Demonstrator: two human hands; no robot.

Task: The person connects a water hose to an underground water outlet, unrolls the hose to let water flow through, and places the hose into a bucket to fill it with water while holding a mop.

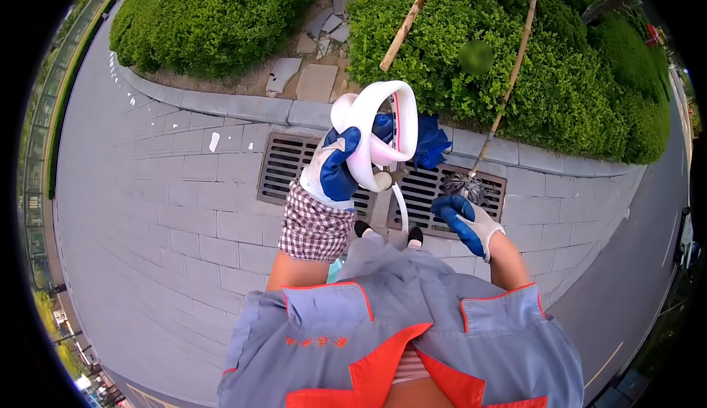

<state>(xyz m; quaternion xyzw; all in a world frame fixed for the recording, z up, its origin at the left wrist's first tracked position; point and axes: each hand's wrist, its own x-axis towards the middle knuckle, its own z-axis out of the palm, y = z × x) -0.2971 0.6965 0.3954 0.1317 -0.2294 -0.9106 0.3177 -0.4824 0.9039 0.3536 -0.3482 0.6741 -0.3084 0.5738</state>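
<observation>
My left hand (pixel 335 169), in a blue-and-white work glove, is closed round a thick coil of white-and-pink flat hose (pixel 405 113). A round metal end (pixel 383 180) sits at the coil's lower edge, and a loose white strip (pixel 401 205) hangs below it. Part of the coil is hidden behind the gloved fingers. To the right, my right hand (pixel 468 224) wears a matching glove. Its fingers are loosely bent and I see nothing in them. Just beyond it, a mop head (pixel 464 187) rests on a drain grate (pixel 423 205), its long wooden handle (pixel 515 69) leaning into the hedge.
A second drain grate (pixel 283 165) lies left of my hands. Behind the stone kerb (pixel 243 107) grow hedges (pixel 213 18), with a short wooden stick (pixel 406 26) on the right one. Crumpled blue material (pixel 433 146) lies at the kerb. White scraps (pixel 214 141) dot the paving.
</observation>
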